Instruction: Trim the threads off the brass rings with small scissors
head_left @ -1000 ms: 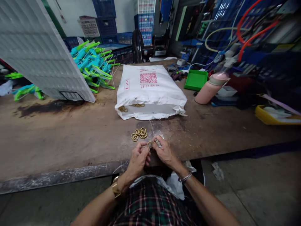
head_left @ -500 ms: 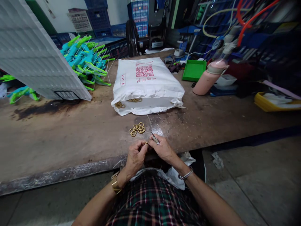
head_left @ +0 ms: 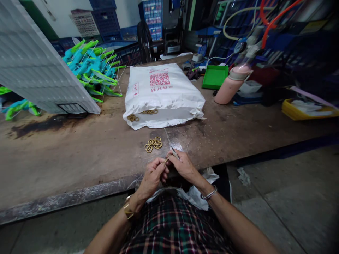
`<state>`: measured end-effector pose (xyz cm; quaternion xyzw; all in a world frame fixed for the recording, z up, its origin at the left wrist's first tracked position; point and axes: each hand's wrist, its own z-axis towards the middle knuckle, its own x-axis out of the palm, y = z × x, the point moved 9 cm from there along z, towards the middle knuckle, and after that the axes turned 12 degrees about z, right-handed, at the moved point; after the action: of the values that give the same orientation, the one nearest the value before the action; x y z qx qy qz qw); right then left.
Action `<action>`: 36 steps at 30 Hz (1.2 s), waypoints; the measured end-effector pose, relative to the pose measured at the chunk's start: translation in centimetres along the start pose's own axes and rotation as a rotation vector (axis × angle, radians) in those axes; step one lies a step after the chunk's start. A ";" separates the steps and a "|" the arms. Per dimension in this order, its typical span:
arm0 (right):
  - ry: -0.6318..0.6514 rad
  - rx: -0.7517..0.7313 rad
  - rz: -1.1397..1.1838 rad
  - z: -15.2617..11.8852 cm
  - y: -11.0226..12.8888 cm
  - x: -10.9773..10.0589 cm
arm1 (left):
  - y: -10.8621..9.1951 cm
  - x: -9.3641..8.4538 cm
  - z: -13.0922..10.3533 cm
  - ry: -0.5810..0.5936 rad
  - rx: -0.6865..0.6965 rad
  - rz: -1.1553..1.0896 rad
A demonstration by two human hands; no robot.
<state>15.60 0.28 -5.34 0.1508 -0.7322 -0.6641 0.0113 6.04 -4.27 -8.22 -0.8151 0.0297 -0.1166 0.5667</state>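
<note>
My left hand point(head_left: 155, 173) is closed, pinching a brass-coloured ring point(head_left: 166, 160) between thumb and forefinger. The ring is seen nearly edge-on. My right hand point(head_left: 184, 165) meets it from the other side, its fingertips at the ring. Out of the right fist sticks a small knife-like tool point(head_left: 174, 153), pale with a dark pointed tip slanting up and left; the rest of it is hidden in the palm. Just beyond my hands lies a loose pile of several brass rings point(head_left: 154, 144). Behind it a white woven bag point(head_left: 164, 95) lies with its mouth towards me, and more rings show inside.
The brown worktable point(head_left: 87, 155) has its worn edge close to my body. A pale corrugated panel point(head_left: 50, 60) leans at left before teal and green plastic pieces point(head_left: 92, 70). To the right are a green tray point(head_left: 215, 77), a pink bottle point(head_left: 230, 86) and a yellow tray point(head_left: 299, 111).
The ring has turned between my fingertips and shows more plainly. The fingers of my left hand have loosened and spread a little below it. The whole view has shifted slightly.
</note>
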 end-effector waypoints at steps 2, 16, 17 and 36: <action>-0.019 -0.035 -0.127 -0.2 0.2 -0.2 | 0.1 -0.1 0.0 -0.010 0.001 0.002; 0.191 -0.097 -0.719 -1.5 0.2 2.1 | -0.5 -1.2 -0.1 -0.119 0.035 0.128; 0.198 -0.098 -0.739 -1.5 0.2 2.1 | -0.5 -1.2 -0.2 -0.121 0.039 0.134; -0.042 0.025 -1.014 3.5 0.9 0.1 | 0.0 0.0 -1.5 0.046 0.026 -0.149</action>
<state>14.50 3.72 -4.85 0.4739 -0.5747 -0.5804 -0.3291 5.68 -5.66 -7.69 -0.8047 -0.0195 -0.1774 0.5663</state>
